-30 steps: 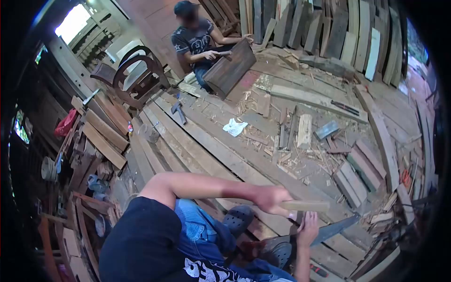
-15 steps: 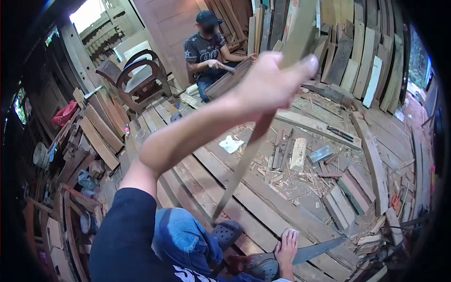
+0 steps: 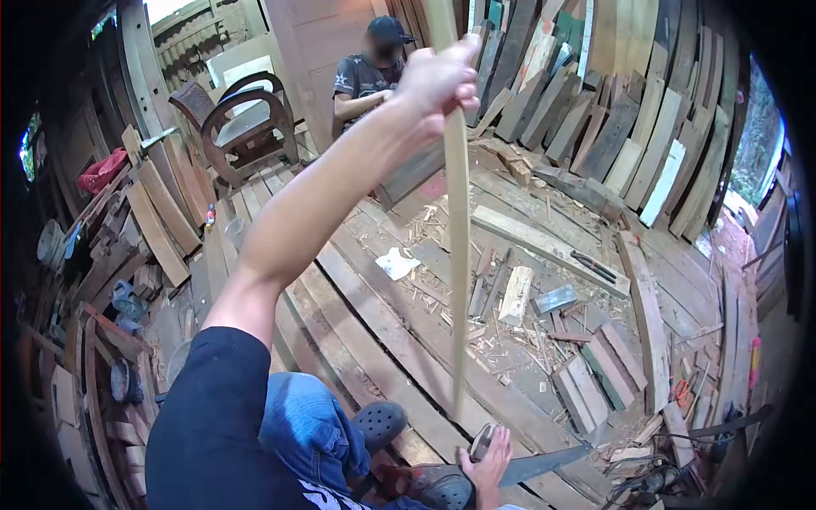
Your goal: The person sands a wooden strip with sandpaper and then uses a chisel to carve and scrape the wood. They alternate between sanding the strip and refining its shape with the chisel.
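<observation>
My left hand (image 3: 442,81), raised high in the middle of the view, has its fingers wrapped round a long, thin wooden strip (image 3: 459,246). The strip hangs steeply downward, its lower end close over the floor boards near my shoe. Low down, my right hand (image 3: 486,466) has thumb and fingers about a small rounded, dark-and-tan object (image 3: 482,440), partly covered by the hand. Beside and partly under this hand lies a handsaw (image 3: 544,464), its broad blade pointing right and its reddish handle by my shoes.
A person (image 3: 374,76) in a cap sits at the back behind a wooden panel (image 3: 412,177). Boards (image 3: 620,127) lean along the back wall. Shavings, a long beam (image 3: 552,251), pliers (image 3: 593,266), wood blocks (image 3: 516,296) and orange-handled scissors (image 3: 682,390) lie on the floor.
My left hand has moved left and slightly up, and the strip has swung from slanted to nearly upright. My right hand has turned, with the rounded object now showing by its thumb.
</observation>
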Demonstrator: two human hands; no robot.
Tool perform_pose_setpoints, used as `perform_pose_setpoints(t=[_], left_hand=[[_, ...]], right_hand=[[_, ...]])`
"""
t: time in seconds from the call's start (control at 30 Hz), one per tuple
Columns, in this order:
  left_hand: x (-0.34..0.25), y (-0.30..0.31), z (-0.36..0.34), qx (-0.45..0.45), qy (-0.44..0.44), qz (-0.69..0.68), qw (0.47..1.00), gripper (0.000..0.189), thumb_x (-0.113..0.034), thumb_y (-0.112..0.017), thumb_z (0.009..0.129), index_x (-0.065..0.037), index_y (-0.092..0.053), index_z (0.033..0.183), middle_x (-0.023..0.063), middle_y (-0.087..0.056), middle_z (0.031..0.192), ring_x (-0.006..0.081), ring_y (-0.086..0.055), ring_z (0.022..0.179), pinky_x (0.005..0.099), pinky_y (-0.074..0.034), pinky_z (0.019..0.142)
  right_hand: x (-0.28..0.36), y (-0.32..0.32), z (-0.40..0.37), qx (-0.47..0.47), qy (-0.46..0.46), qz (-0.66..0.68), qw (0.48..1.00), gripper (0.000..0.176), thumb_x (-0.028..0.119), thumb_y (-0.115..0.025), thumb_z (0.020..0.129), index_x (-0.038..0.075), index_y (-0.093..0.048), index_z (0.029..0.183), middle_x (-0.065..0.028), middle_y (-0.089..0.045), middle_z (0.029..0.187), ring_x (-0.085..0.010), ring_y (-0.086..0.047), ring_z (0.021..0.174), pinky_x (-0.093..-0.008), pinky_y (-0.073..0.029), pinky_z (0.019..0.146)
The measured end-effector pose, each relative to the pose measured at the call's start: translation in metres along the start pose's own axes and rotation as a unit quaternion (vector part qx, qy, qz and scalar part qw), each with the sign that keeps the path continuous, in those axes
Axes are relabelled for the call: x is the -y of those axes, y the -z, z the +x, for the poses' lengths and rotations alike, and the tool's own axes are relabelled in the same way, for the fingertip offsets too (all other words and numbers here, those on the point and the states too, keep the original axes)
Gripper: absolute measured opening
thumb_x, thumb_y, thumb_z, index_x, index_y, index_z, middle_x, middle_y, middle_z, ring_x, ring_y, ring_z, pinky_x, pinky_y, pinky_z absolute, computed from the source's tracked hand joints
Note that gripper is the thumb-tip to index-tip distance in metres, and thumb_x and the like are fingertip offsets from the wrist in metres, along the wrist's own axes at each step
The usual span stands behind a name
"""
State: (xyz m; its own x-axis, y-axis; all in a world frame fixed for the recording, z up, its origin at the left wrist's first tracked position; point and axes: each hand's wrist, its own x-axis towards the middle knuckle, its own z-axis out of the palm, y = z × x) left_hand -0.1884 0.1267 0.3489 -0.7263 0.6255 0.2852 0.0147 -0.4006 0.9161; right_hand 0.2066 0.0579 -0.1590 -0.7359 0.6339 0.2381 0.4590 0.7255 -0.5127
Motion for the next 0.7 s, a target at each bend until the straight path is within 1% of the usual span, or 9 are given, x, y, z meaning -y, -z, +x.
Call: perform_pose_setpoints(t=[0.17,0.23,0.3,0.43,0.5,0.57,0.63,0.67,0.7], left_hand=[[0.025,0.09,0.048,-0.053,0.029,-0.125,0.99,0.03,-0.026,-0.055,0.095,-0.016,-0.038,0.073,-0.0078,-0.028,0.051,0.0045,-0.027,0.04,0.0225,-0.027,0.038],[0.049,0.141,0.059,-0.085,0.067,-0.173,0.979,0.032,-0.029,-0.053,0.096,-0.016,-0.039,0.07,-0.0062,-0.029,0.052,0.0066,-0.025,0.04,0.0247,-0.025,0.039],[0.082,0.185,0.055,-0.131,0.103,-0.186,0.968,0.035,-0.032,-0.05,0.097,-0.017,-0.039,0.068,-0.006,-0.029,0.051,0.0065,-0.025,0.04,0.0239,-0.027,0.039],[0.166,0.22,0.028,-0.249,0.174,-0.113,0.946,0.037,-0.037,-0.054,0.093,-0.017,-0.04,0.065,-0.0028,-0.042,0.054,0.011,-0.042,0.043,0.0254,-0.036,0.04],[0.23,0.249,0.017,-0.198,0.219,-0.028,0.955,0.031,-0.04,-0.058,0.09,-0.015,-0.046,0.076,0.0015,-0.053,0.062,0.0146,-0.053,0.051,0.0299,-0.045,0.047],[0.278,0.244,-0.005,-0.214,0.268,0.053,0.938,0.029,-0.04,-0.058,0.088,-0.011,-0.052,0.089,0.0053,-0.059,0.07,0.0158,-0.058,0.057,0.0318,-0.051,0.058],[0.307,0.219,-0.031,-0.195,0.291,0.053,0.935,0.031,-0.042,-0.056,0.089,-0.011,-0.055,0.09,0.0041,-0.058,0.069,0.0141,-0.058,0.057,0.0277,-0.05,0.051],[0.321,0.213,-0.043,-0.138,0.34,0.063,0.928,0.034,-0.042,-0.053,0.089,-0.009,-0.056,0.095,0.0038,-0.059,0.073,0.0139,-0.06,0.061,0.0284,-0.05,0.052],[0.342,0.208,-0.049,-0.136,0.363,0.058,0.92,0.034,-0.042,-0.053,0.089,-0.009,-0.056,0.095,0.0038,-0.059,0.073,0.0139,-0.06,0.061,0.0284,-0.05,0.052]], right_hand=[[0.034,0.035,0.018,-0.106,-0.095,0.274,0.951,0.073,0.027,-0.072,0.076,-0.006,-0.037,0.131,-0.0218,-0.056,0.115,-0.0351,-0.057,0.105,-0.0388,-0.047,0.087],[0.019,0.037,0.014,-0.229,-0.335,0.57,0.714,0.045,0.023,-0.066,0.083,0.0,-0.051,0.118,-0.009,-0.059,0.082,-0.0107,-0.053,0.062,-0.0201,-0.045,0.054],[0.0,0.054,0.012,-0.269,-0.343,0.541,0.719,0.018,0.021,-0.056,0.091,0.003,-0.056,0.097,-0.0004,-0.054,0.065,-0.0028,-0.04,0.046,-0.0159,-0.032,0.04],[0.013,0.12,-0.004,-0.247,-0.357,0.526,0.731,0.035,0.035,-0.057,0.089,0.002,-0.062,0.101,-0.0069,-0.055,0.064,-0.0155,-0.044,0.044,-0.0289,-0.035,0.041],[0.014,0.142,-0.017,-0.319,-0.375,0.549,0.675,0.034,0.036,-0.054,0.091,0.004,-0.057,0.081,-0.005,-0.048,0.06,-0.014,-0.042,0.044,-0.0277,-0.034,0.042],[0.042,0.191,-0.027,-0.293,-0.342,0.552,0.701,0.033,0.034,-0.05,0.093,0.005,-0.056,0.078,-0.0024,-0.048,0.061,-0.0135,-0.041,0.046,-0.0289,-0.032,0.041],[0.072,0.236,-0.023,-0.289,-0.252,0.295,0.875,0.033,0.031,-0.046,0.094,0.004,-0.056,0.079,-0.0034,-0.051,0.064,-0.0152,-0.044,0.047,-0.0299,-0.032,0.041],[0.066,0.256,-0.031,-0.218,-0.017,0.089,0.972,0.031,0.029,-0.048,0.092,0.001,-0.056,0.081,-0.0065,-0.053,0.065,-0.0186,-0.047,0.048,-0.0305,-0.034,0.041],[0.096,0.288,-0.014,-0.152,0.004,0.062,0.986,0.027,0.021,-0.052,0.09,-0.003,-0.057,0.08,-0.0108,-0.055,0.066,-0.0221,-0.05,0.049,-0.0311,-0.038,0.043]])
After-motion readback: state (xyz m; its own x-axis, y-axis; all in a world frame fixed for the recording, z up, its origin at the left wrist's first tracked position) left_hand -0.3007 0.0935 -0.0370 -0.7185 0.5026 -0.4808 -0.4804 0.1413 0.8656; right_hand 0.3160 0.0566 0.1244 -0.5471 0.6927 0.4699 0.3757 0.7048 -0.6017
